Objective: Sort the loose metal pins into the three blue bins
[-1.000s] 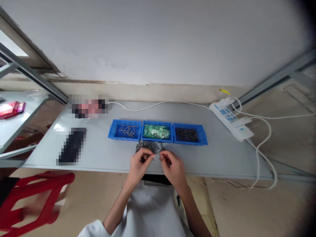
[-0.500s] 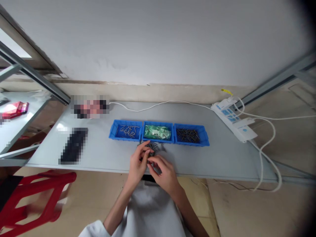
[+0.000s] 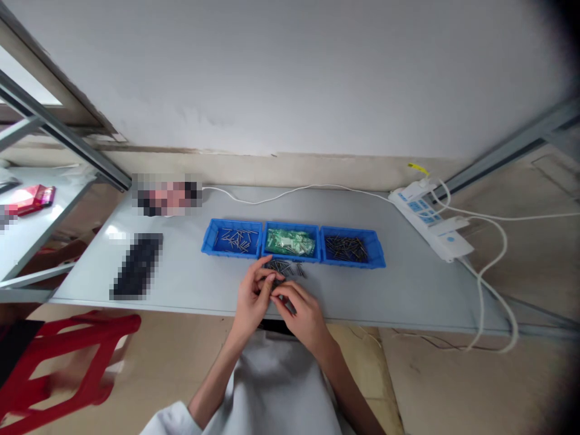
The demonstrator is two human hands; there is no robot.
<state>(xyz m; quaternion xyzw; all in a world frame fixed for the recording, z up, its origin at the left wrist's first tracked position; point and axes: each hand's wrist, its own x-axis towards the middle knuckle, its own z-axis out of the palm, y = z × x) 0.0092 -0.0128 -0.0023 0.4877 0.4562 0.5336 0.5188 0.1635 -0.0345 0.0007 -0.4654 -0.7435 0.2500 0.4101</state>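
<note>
My left hand (image 3: 254, 297) and my right hand (image 3: 302, 311) meet above the front of the table, fingertips almost touching. Both are pinched closed; whatever lies between the fingers is too small and covered to name. Just beyond them is a loose pile of thin dark metal pins or screws (image 3: 285, 267), partly hidden by my fingers. Behind the pile three blue bins stand in a row. The left bin (image 3: 208, 239) contains scattered silvery pins (image 3: 237, 240), the middle one (image 3: 290, 258) green-printed packets (image 3: 290, 241), and the right one (image 3: 375, 249) many dark pins (image 3: 347, 249).
A white power strip (image 3: 430, 223) with plugs and cables lies at the table's right. A white cable (image 3: 272, 196) runs along the back to a blurred object (image 3: 167, 196). A blurred dark flat object (image 3: 136, 266) lies at left. A red stool (image 3: 90, 362) stands below.
My hands stay together over the table, with only small shifts of the left fingers. The whole view has moved very slightly; the bins and pile look the same.
</note>
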